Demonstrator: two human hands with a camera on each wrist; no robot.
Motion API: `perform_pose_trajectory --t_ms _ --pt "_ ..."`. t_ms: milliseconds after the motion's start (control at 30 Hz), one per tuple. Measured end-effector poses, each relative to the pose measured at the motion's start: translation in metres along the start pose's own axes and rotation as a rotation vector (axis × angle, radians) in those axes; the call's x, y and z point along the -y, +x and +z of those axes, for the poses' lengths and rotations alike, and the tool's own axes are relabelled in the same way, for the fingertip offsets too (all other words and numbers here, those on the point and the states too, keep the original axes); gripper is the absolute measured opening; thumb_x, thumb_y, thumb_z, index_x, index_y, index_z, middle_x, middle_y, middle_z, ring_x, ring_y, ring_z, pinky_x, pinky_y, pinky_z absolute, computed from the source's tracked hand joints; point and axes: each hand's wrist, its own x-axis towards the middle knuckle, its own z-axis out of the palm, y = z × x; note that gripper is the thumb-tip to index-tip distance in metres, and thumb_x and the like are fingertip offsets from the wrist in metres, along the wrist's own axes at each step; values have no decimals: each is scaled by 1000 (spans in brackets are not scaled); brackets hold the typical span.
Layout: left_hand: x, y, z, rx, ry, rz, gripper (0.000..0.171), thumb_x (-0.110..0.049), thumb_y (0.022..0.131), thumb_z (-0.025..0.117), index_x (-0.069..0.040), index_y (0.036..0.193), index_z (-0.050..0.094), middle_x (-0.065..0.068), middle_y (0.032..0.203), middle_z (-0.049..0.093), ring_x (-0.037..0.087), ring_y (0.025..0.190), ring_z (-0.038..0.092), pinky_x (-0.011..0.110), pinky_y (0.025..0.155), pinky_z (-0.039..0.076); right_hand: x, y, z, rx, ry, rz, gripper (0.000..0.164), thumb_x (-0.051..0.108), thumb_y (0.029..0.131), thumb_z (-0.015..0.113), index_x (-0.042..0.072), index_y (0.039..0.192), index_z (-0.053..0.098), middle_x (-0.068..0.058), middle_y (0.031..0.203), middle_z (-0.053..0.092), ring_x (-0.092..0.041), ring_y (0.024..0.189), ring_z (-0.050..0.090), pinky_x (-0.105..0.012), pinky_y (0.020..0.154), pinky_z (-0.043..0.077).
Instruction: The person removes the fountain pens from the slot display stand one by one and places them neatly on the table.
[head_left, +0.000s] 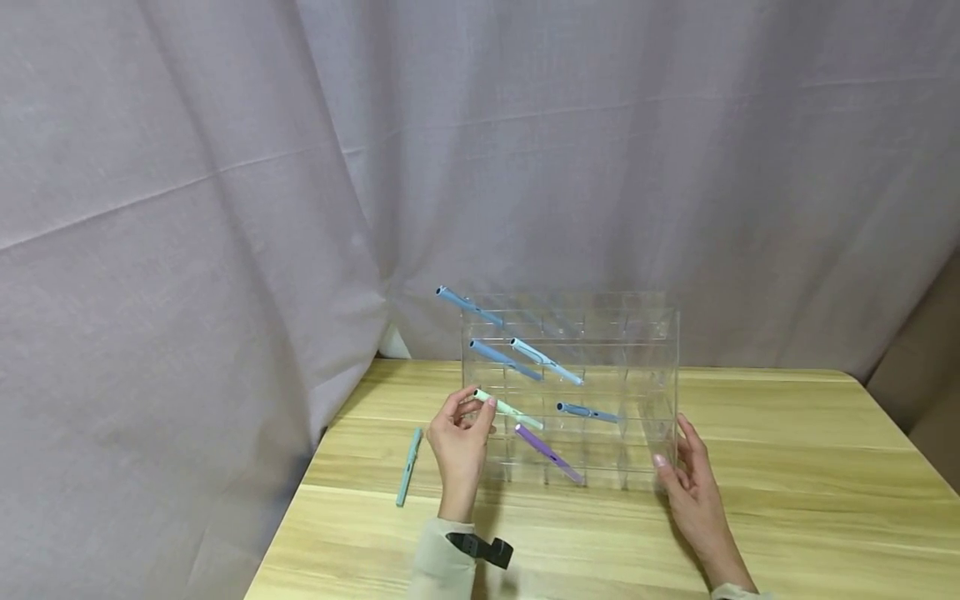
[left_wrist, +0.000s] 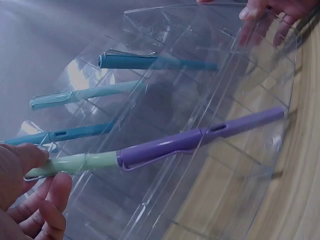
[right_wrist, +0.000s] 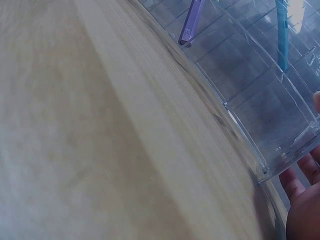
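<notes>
A clear plastic divided pen rack (head_left: pixel 645 446) stands on the table with pens slanting out of its compartments. With thumb and fingers, my left hand (head_left: pixel 459 450) pinches a light green pen (head_left: pixel 517 412) near its clip end; its other end reaches into the rack's left part. Just below slants a purple pen (head_left: pixel 551 454), which overlaps the green one in the left wrist view. My right hand (head_left: pixel 697 492) grips the rack's right side wall, thumb in front and fingers around the outer side. In the right wrist view only part of that hand (right_wrist: pixel 305 205) shows.
Higher in the rack sit a blue pen (head_left: pixel 467 305), a second blue pen (head_left: pixel 506 361) and a pale blue pen (head_left: pixel 546 362). A darker blue pen (head_left: pixel 587 412) lies further right. On the wooden table (head_left: pixel 795 467), a teal pen (head_left: pixel 408 467) lies left of my left hand. Grey curtain (head_left: pixel 525 167) hangs behind.
</notes>
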Motion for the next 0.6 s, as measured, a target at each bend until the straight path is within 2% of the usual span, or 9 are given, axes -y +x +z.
perform_pose_trajectory --t_ms 133,267,400,533,600 --pt "-3 6 -1 -3 -37 4 33 -8 90 86 -7 122 77 18 96 81 4 59 68 19 53 56 0 0 0 -5 -9 2 77 11 112 54 31 174 12 -27 158 43 19 122 44 2 97 41" --pt "-18 21 -18 -14 -175 -21 43 -3 90 84 -5 131 72 5 95 81 4 69 70 17 59 57 0 0 0 -10 -11 0 77 10 112 54 31 174 13 -23 156 44 17 122 47 1 97 42" --pt "-38 43 -48 11 -430 -94 43 -3 98 75 -8 139 65 -7 96 79 6 80 73 17 67 54 0 0 0 -14 -4 5 78 11 112 55 32 174 12 -22 156 45 15 123 48 1 96 44" --pt "-48 60 -84 77 -736 -218 33 -12 110 60 -15 142 60 -6 104 77 10 88 72 24 75 57 -1 -1 -2 -19 -14 5 79 10 112 55 32 174 12 -20 153 45 18 121 48 1 95 44" --pt "-49 66 -101 87 -800 -262 29 -16 113 55 -18 141 59 -4 108 76 11 86 70 25 72 57 -2 -2 -3 -20 -17 -5 78 9 111 55 31 174 13 -15 151 47 18 121 49 1 96 44"
